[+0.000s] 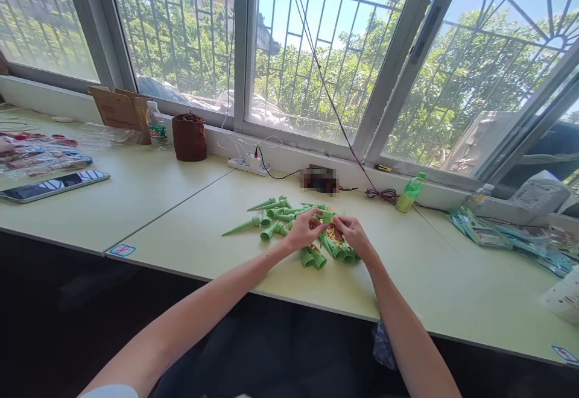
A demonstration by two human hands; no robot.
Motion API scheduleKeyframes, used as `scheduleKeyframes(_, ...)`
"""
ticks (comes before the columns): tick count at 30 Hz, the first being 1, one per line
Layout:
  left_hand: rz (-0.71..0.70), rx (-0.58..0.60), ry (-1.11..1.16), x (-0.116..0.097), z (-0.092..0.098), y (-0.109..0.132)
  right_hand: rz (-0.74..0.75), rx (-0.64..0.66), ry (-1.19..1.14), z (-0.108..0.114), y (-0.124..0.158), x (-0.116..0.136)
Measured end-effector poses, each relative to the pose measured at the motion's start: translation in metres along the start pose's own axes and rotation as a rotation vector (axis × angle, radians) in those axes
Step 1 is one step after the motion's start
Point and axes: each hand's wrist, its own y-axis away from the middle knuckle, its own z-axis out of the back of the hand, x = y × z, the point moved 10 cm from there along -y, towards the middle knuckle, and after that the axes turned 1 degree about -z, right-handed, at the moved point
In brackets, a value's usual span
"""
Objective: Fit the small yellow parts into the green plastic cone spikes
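Note:
My left hand has its thumb and fingers closed on a green plastic watering spike, held just above the pile; only its wide end shows clearly. At the right side of that piece, my right hand is pinched, and what sits between its fingertips is too small to make out. Under and around both hands lies a heap of similar green spikes, hollow cones with round open ends. One long spike points left at the edge of the heap. Small yellowish pieces are scattered among the spikes, partly hidden by my hands.
A power strip with cables lies by the window sill. Behind the heap is a blurred dark object. A green bottle and bagged goods are to the right. Leftward are a brown container and a tablet.

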Motion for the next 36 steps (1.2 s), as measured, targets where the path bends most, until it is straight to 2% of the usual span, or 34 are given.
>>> scheduleKeyframes(7,-0.168,-0.063,-0.214,-0.012,0.005,0.002,-0.048,0.076,-0.196,-0.005,0.001,-0.004)
scheduleKeyframes(14,-0.205,-0.055,-0.219,-0.016,0.003,0.003,-0.139,0.105,-0.314,-0.009,0.002,-0.012)
scheduleKeyframes(24,-0.037,0.003,-0.026,-0.002,-0.004,0.002,-0.100,0.075,-0.248,-0.007,0.002,-0.007)
scheduleKeyframes(36,0.295,0.095,0.340,0.017,-0.017,0.007,-0.063,0.107,-0.171,-0.011,0.003,-0.005)
